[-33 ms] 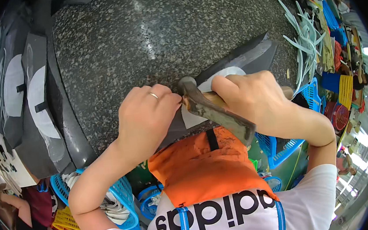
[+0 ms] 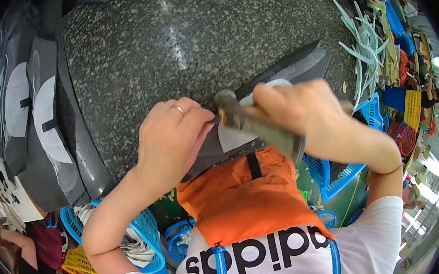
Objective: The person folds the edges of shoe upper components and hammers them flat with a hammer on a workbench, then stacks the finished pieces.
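Note:
My right hand (image 2: 307, 110) is wrapped round the wooden handle of a hammer (image 2: 264, 132), whose worn metal head lies over the work and is slightly blurred. Below it, on the speckled stone tabletop (image 2: 169, 52), is a dark grey sheet piece (image 2: 305, 68) with a white curved patch (image 2: 231, 138). My left hand (image 2: 170, 142), a ring on one finger, pinches the left part of this piece close to the hammer's small end. The fingertips and the spot under the hammer are partly hidden.
Similar dark pieces with white patches (image 2: 49, 124) lie at the left. Pale strips (image 2: 366, 43) are heaped at the right edge. Blue baskets (image 2: 147, 234) stand below the table near me, and an orange apron (image 2: 252, 202) covers my front. Another person's arm (image 2: 15, 238) shows at far left.
My right hand and the hammer have shifted slightly, the head tilting a little and blurring. My left hand has moved slightly, still pinching the sheet.

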Demonstrator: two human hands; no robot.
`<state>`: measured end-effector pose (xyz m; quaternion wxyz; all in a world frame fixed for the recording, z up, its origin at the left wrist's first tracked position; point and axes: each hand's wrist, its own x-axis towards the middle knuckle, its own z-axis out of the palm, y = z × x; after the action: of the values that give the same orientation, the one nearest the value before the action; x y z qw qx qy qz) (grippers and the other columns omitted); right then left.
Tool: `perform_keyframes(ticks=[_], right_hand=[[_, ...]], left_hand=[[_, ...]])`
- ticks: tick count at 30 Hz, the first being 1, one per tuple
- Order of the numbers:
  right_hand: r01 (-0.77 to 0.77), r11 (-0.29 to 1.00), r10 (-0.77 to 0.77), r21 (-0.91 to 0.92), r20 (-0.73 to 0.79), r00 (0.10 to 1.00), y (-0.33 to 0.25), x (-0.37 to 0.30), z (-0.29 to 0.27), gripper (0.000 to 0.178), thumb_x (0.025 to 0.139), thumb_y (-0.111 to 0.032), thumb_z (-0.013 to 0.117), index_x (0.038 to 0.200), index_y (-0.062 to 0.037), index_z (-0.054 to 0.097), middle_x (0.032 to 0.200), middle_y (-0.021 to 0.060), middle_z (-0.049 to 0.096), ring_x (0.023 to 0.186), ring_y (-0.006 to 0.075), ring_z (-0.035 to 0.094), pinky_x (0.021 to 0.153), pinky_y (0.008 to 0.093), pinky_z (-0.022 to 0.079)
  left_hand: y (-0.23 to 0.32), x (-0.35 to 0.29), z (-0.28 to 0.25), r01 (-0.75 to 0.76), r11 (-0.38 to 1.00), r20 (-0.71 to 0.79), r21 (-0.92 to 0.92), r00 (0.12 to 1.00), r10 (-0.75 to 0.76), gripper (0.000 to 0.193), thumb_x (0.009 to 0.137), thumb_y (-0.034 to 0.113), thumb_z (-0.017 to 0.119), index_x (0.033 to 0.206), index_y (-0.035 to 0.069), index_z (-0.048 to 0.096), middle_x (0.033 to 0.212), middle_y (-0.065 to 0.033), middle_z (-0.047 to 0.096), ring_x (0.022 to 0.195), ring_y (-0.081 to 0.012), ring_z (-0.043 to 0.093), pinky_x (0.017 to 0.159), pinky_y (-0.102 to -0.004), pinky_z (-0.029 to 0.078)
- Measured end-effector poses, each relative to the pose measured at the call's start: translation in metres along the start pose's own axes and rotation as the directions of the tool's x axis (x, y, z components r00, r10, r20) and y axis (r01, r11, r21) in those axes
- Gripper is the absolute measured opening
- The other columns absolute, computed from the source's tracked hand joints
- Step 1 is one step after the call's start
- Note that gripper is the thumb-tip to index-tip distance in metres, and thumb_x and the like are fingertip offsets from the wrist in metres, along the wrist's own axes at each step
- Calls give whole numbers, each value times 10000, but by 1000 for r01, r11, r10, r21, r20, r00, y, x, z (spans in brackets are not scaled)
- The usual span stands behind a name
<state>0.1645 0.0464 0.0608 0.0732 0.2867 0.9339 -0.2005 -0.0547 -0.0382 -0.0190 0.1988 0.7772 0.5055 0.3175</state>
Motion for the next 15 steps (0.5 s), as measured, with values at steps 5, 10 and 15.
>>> perform_keyframes(ticks=[5,10,15], right_hand=[[42,999,-42,-32,0,999,-14,2,9,246,873,-275,629,874,-56,516,609,95,599,533,291,628,434,410,468],[72,997,-70,33,-74,995,-15,8,10,252,883,-288,624,856,-62,517,590,83,587,515,272,624,434,395,473],[105,992,-102,-69,48,994,-24,17,7,260,874,-308,626,825,-81,510,594,63,606,501,235,630,433,383,474]], left_hand=[[5,-16,-7,-52,994,-23,92,998,54,207,701,16,750,870,61,640,886,-70,629,806,-280,597,690,-381,479],[5,-29,-13,-9,996,-50,88,999,13,236,656,-3,732,870,43,642,904,-76,636,816,-272,606,690,-375,479],[1,-45,-18,92,993,-71,69,994,-87,265,622,-23,729,869,34,652,919,-75,639,830,-269,616,689,-376,485]])
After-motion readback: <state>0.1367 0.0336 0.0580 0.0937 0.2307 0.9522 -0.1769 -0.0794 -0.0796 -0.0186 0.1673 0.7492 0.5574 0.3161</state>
